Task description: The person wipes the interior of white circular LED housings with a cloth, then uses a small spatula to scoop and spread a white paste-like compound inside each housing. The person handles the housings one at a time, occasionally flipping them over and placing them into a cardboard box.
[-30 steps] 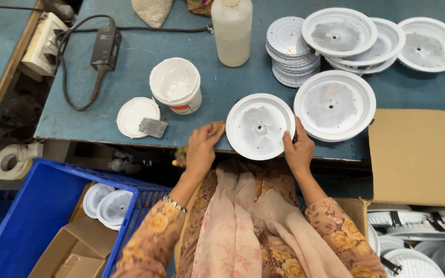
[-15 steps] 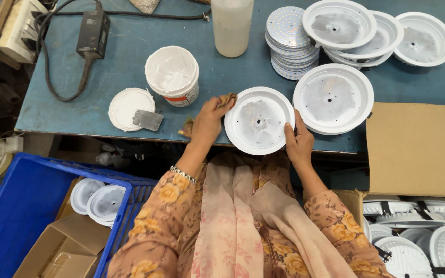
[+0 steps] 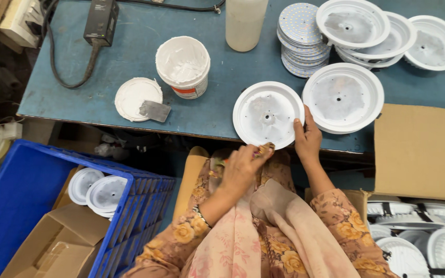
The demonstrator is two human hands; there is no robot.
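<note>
My right hand has its grip pinching the edge of a round white dish. The dish lies flat at the near edge of the blue counter, right in front of me. My left hand is just below the dish, curled around a small thing with a bit of orange on it. It is too blurry for me to tell what it is.

Just beside my dish, on the right, sits another white dish. Farther back are more white dishes in a pile and a stack of flat dotted discs. To the left stands a white tub, and near it a white lid with a grey scraper on it. Down by my left side is a blue crate.
</note>
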